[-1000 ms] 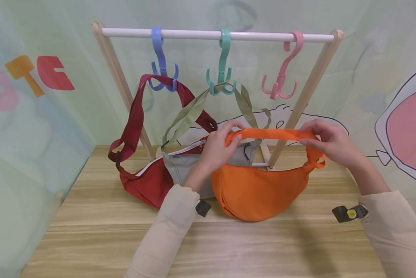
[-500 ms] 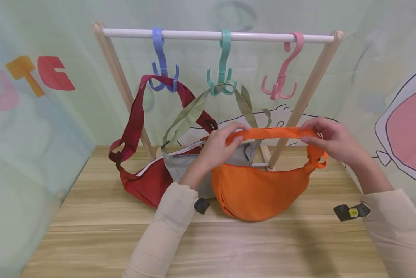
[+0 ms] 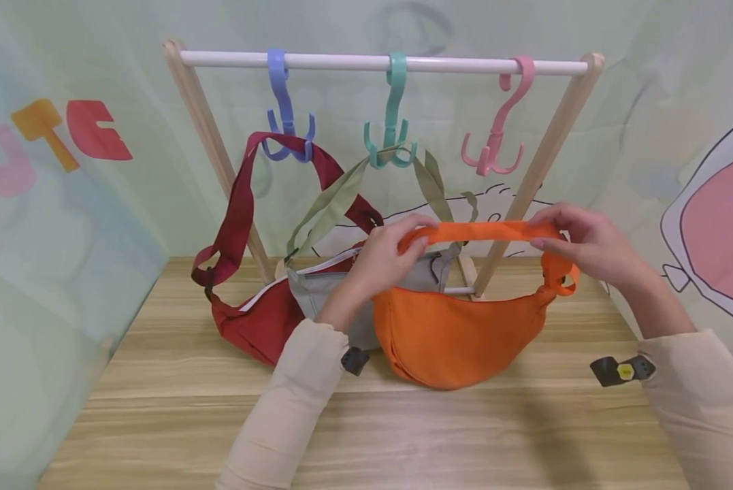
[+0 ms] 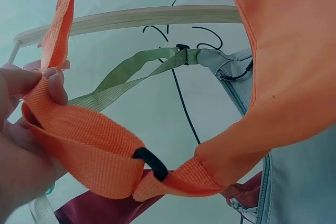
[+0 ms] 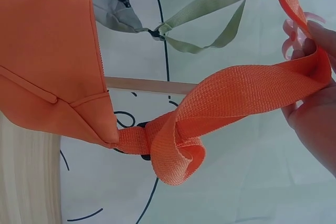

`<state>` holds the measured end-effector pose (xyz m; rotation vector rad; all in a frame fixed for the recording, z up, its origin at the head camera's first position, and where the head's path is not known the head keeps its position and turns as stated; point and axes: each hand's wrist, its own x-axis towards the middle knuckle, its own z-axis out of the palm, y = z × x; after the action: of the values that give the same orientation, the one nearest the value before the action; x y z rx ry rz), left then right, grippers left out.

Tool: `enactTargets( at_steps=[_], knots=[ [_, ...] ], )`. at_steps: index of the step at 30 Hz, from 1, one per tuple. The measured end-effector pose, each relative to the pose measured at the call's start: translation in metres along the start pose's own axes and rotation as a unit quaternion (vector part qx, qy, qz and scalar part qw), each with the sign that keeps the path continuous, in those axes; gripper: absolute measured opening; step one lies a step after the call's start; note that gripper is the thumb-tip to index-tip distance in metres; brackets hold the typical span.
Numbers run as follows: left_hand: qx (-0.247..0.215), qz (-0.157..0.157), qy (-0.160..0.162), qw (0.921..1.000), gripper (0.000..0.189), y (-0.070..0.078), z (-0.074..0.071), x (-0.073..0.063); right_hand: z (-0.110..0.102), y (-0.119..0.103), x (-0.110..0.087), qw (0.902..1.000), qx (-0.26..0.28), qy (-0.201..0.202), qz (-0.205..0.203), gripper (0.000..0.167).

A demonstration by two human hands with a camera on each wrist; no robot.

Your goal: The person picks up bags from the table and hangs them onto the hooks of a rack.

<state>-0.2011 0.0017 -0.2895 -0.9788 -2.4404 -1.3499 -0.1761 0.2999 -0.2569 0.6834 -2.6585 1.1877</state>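
Note:
An orange crescent-shaped bag (image 3: 458, 340) hangs below its orange strap (image 3: 482, 232), low over the table in the head view. My left hand (image 3: 386, 255) pinches the strap near its left end, and my right hand (image 3: 593, 245) pinches it near the right end. Between them the strap runs nearly level. A black buckle (image 4: 150, 163) shows on the strap in the left wrist view. In the right wrist view a loose strap loop (image 5: 178, 163) dangles beside the bag's end. Above the right hand hangs a pink hook (image 3: 495, 143) with nothing on its prongs.
A white rail (image 3: 335, 60) on wooden legs carries a blue hook (image 3: 282, 102) and a green hook (image 3: 394, 102). A dark red bag (image 3: 258, 327) hangs by its strap from the blue one, a grey bag (image 3: 326, 292) from the green one. The wooden table (image 3: 440, 442) lies beneath.
Both hands have risen very slightly, and the right hand has shifted a little to the right, keeping hold of the orange strap. The hung bags have not moved.

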Motion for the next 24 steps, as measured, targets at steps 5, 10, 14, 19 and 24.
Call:
enactTargets(
  at_steps=[5,10,14,19,24],
  knots=[
    [0.003,0.008,0.002,1.0,0.023,0.0,-0.001,0.002,-0.001,-0.002,0.001,0.9999,-0.012,0.005,0.004,0.023],
    [0.008,0.018,0.011,0.9998,0.023,0.001,-0.002,0.004,-0.002,-0.006,0.003,0.9997,-0.008,0.013,0.02,0.022],
    [0.012,0.014,0.011,0.9998,0.025,0.004,-0.002,0.007,-0.004,-0.01,0.006,0.9987,-0.002,0.02,0.046,0.021],
    [0.012,0.007,0.006,0.9999,0.027,0.011,-0.002,0.013,-0.008,-0.014,0.009,0.9967,-0.004,0.03,0.075,0.021],
    [0.02,0.009,0.009,0.9997,0.027,0.017,-0.004,0.017,-0.012,-0.017,0.014,0.9959,-0.019,0.045,0.076,0.022]
  ],
)
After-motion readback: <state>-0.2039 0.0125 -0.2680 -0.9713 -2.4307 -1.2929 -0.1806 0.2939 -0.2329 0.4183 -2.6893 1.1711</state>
